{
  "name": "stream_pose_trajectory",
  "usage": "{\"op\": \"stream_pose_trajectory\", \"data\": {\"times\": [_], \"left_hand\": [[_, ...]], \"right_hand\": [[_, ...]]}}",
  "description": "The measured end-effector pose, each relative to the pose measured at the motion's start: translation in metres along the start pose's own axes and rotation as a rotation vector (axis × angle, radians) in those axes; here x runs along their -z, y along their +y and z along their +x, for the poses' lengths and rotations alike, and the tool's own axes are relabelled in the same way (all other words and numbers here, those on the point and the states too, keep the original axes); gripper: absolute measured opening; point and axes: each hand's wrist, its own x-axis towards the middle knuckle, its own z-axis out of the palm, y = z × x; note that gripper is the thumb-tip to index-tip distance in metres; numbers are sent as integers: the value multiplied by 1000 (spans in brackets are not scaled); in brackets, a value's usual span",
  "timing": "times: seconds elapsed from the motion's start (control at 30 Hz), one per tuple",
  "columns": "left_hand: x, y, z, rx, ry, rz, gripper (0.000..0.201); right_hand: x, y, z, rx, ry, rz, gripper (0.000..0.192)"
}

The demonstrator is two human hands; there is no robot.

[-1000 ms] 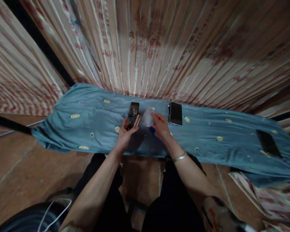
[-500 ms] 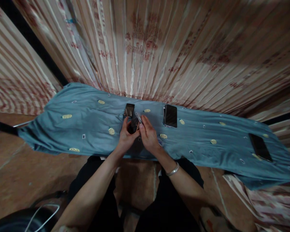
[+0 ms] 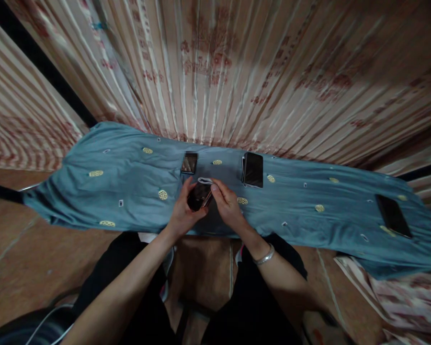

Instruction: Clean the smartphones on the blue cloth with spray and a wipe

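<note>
My left hand (image 3: 182, 213) is wrapped round a dark, glossy phone (image 3: 198, 195) held just over the blue cloth cover (image 3: 136, 167). Its thumb lies along the near edge and the fingers along the left side. A thin, pale grey folded piece (image 3: 204, 180), perhaps cloth, rests at the phone's far edge. My right hand (image 3: 229, 203) pinches this piece between thumb and fingers at the phone's right corner. Just beyond my left fingertips lies a smaller dark phone (image 3: 189, 164).
A larger dark device (image 3: 254, 170) lies on something pale-edged, right of my hands. Another dark phone (image 3: 393, 215) is at the far right. A pleated curtain (image 3: 208, 72) hangs behind the covered surface. My knees are under its front edge.
My right hand has shifted slightly right and nearer to me. The pale piece now shows as a folded loop across the phone's far edge. The phone is still in my left hand.
</note>
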Motion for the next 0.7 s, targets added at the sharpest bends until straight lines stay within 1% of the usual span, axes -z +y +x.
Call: {"op": "stream_pose_trajectory", "data": {"times": [0.1,0.23,0.33,0.47,0.57,0.7], "left_hand": [[2,6,-6,7,-44,24,109],[1,12,-12,-3,-88,77,110],[-2,16,-14,-10,-116,102,113],[-5,15,-9,-3,-98,102,117],[-2,13,-1,-7,-39,116,118],[2,11,2,0,11,165,117]], "right_hand": [[3,-1,2,-49,-37,95,50],[4,-1,4,-166,-92,174,62],[7,-1,4,-226,-90,207,69],[15,-10,3,-167,-79,195,69],[23,-19,2,-122,-78,191,66],[28,-23,0,-114,-69,179,65]]}}
